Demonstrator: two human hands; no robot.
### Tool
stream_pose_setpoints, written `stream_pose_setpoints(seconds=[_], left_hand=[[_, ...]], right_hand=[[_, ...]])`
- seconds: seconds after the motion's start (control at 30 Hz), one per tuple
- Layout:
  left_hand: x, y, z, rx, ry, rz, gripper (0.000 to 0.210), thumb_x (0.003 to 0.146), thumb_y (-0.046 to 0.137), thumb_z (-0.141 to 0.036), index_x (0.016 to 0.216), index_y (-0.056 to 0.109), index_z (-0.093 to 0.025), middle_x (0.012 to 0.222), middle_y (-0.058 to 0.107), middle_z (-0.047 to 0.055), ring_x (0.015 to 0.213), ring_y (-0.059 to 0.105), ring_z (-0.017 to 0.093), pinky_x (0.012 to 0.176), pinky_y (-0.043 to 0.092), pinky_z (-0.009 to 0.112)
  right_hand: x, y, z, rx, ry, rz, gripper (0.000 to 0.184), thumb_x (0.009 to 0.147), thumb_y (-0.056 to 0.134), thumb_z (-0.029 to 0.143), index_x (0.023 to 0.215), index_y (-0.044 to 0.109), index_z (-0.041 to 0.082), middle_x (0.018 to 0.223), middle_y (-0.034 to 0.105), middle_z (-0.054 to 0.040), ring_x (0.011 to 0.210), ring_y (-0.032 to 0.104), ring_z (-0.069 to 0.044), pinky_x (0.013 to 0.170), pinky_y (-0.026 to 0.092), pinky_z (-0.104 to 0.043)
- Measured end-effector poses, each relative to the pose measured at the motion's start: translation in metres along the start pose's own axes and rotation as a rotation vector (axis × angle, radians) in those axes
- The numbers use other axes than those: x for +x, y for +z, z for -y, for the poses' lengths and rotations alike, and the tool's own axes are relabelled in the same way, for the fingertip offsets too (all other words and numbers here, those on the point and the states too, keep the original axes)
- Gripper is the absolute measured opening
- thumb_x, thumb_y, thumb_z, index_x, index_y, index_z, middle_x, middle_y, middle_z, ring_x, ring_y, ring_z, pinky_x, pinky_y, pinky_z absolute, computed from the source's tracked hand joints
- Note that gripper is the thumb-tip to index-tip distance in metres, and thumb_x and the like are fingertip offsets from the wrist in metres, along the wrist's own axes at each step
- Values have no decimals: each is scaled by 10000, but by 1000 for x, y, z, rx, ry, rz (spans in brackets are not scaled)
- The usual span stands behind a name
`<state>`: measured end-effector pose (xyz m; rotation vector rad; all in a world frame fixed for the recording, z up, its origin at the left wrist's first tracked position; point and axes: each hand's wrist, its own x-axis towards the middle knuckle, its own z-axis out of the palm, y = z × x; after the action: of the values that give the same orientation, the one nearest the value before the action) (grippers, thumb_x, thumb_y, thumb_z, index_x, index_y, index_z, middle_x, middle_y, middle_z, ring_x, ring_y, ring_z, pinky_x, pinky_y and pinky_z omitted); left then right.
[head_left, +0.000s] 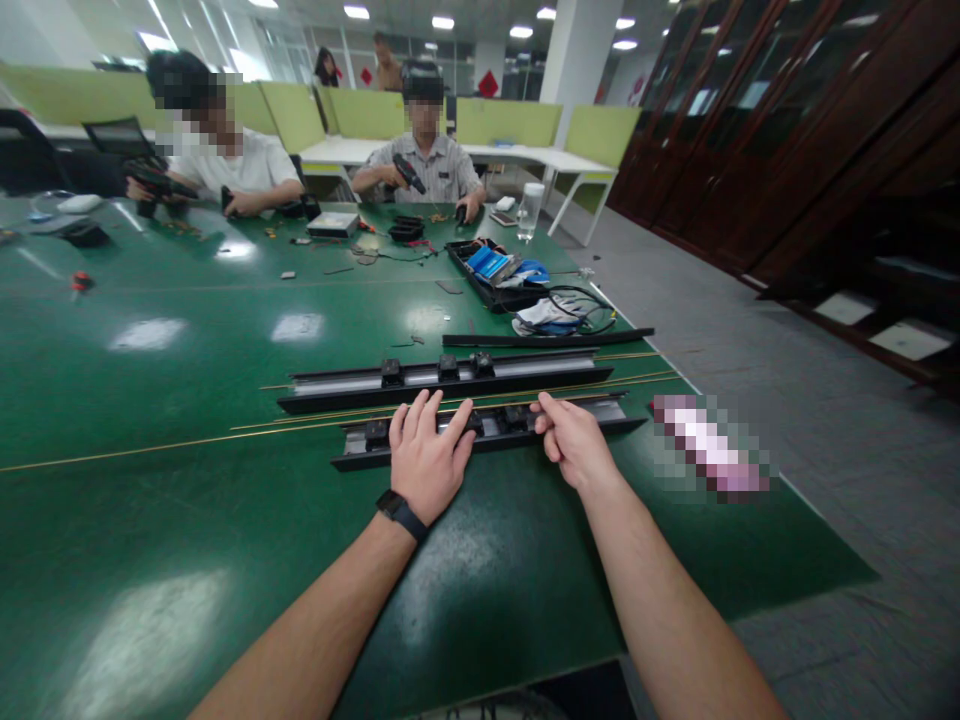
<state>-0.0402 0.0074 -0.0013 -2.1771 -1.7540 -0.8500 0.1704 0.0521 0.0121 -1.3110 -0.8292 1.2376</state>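
Note:
My left hand (429, 455), a dark watch on its wrist, lies with fingers spread over the nearer black channel rail (495, 440). Small black blocks (515, 417) sit inside that rail, partly covered by my hands. At the rail's right part, my right hand (574, 440) is closed, thumb and index finger pinched at a thin brass rod; the exact contact is hard to see. Long brass rods (300, 425) run along the rail and stick out to both sides. Just beyond lies a second black channel rail (352, 390) with three black blocks (448, 368) in it.
Behind the rails are a black strip (547, 338), gloves with a cable (555, 312) and a black tray (499, 295). Across the green table (187, 520) sit two people with power drills (409, 173). A pink, blurred item (709, 447) lies near the right edge.

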Motion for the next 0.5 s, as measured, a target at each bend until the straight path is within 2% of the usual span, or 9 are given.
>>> stream_pose_setpoints(seconds=[0.17, 0.33, 0.5], left_hand=[[0, 0, 0, -21, -2, -10, 439, 944, 559, -381, 1382, 569, -359, 1476, 517, 102, 1439, 383, 316, 1176, 253, 544], [1, 0, -1, -14, -7, 2, 435, 950, 548, -387, 1383, 568, -357, 1481, 511, 107, 1444, 376, 313, 1180, 244, 540], [0, -1, -1, -8, -8, 12, 437, 955, 542, -383, 1391, 560, -358, 1488, 505, 106, 1449, 369, 311, 1182, 243, 541]], right_hand=[[2, 0, -1, 57, 7, -50, 356, 831, 732, 480, 782, 635, 140, 512, 575, 19, 231, 358, -44, 234, 171, -179], [-1, 0, 1, -1, 13, -5, 367, 813, 753, 477, 778, 650, 127, 525, 586, 10, 235, 372, -42, 235, 166, -175], [0, 1, 2, 38, 31, -33, 363, 870, 689, 477, 790, 637, 126, 514, 586, 11, 224, 363, -45, 237, 169, -174]])
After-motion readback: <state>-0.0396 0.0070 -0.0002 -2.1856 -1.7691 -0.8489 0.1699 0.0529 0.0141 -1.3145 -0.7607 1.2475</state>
